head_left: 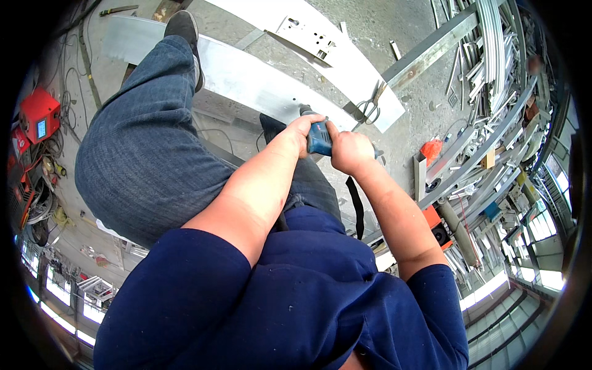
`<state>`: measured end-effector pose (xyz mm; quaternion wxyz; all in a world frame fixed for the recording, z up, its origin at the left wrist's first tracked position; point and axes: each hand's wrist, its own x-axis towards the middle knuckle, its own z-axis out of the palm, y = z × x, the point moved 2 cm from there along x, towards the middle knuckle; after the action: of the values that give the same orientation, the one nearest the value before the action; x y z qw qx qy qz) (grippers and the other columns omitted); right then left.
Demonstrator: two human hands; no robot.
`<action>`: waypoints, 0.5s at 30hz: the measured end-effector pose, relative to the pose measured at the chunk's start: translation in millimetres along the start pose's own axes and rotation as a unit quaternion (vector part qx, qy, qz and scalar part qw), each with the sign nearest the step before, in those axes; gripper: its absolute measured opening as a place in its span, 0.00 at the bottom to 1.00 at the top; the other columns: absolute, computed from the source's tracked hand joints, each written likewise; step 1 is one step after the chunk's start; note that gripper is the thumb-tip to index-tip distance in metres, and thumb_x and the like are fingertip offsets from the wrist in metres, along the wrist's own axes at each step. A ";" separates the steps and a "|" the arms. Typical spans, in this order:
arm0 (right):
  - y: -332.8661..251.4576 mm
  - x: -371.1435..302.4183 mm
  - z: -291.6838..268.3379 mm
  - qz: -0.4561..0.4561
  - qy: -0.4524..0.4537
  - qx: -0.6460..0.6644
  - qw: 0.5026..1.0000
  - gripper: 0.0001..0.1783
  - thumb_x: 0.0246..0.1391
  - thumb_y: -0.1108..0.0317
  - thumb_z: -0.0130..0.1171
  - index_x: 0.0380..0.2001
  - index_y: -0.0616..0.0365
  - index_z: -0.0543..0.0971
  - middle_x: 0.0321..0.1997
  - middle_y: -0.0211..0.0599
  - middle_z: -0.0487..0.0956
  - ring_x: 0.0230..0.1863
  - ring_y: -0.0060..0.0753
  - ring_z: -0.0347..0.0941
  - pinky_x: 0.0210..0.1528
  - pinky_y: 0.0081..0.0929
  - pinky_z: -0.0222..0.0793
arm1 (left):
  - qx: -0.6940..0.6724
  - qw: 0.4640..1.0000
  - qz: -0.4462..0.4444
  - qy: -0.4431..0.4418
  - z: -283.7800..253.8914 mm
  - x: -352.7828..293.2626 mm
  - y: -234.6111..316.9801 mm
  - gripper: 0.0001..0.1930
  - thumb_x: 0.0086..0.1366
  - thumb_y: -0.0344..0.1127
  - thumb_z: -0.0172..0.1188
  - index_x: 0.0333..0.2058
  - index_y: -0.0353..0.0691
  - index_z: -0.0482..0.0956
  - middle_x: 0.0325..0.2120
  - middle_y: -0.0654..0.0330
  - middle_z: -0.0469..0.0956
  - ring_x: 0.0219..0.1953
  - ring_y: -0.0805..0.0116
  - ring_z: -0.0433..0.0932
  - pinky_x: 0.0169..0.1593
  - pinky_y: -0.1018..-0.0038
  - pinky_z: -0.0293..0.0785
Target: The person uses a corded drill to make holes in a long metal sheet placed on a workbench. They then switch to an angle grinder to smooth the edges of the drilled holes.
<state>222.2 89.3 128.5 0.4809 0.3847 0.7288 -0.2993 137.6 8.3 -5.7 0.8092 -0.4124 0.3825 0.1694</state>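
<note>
hands: two, left hand and right hand, fingers curled tight around one blue power drill
drill: over one long flat aluminium sheet
nearby: one pair of metal shears

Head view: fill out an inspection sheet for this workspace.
Surface: concrete floor, dusty, metal sheet lying across it.
Job's things: blue power tool pressed at the sheet's edge.
Clutter: scissors, perforated plate, orange scrap, pile of metal profiles.
Grippers: left hand and right hand both grip the tool.
Cables: loose wires by the red machine.
Surroundings: person's jeans leg kneeling on the sheet; windows at the rim.
</note>
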 end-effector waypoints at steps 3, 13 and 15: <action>1.5 3.0 -2.2 -0.006 0.000 -0.011 1.000 0.42 0.47 0.70 0.57 0.69 0.48 0.61 0.39 0.48 0.84 0.40 0.50 0.83 0.43 0.45 0.78 | 0.015 1.000 -0.016 0.002 3.2 -6.4 4.0 0.16 0.60 0.50 0.66 0.40 0.47 0.78 0.36 0.59 0.83 0.36 0.60 0.85 0.46 0.63 0.81; 3.2 7.8 -15.2 -0.015 -0.020 -0.035 0.999 0.42 0.47 0.69 0.56 0.69 0.49 0.61 0.39 0.48 0.84 0.40 0.49 0.83 0.44 0.43 0.78 | 0.001 1.000 -0.007 0.017 7.4 -4.9 7.4 0.16 0.63 0.50 0.63 0.42 0.48 0.79 0.38 0.59 0.84 0.38 0.61 0.84 0.48 0.62 0.80; 2.1 6.5 -8.0 -0.011 -0.008 -0.030 0.999 0.43 0.47 0.69 0.56 0.69 0.49 0.60 0.40 0.47 0.84 0.40 0.49 0.83 0.45 0.43 0.78 | 0.008 0.999 -0.010 0.032 7.8 -5.9 6.5 0.16 0.63 0.50 0.63 0.42 0.47 0.79 0.38 0.58 0.84 0.37 0.61 0.84 0.48 0.62 0.80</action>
<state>218.7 98.6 125.2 0.4942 0.3597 0.7380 -0.2858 133.6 18.7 -1.9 0.8013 -0.4155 0.4055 0.1447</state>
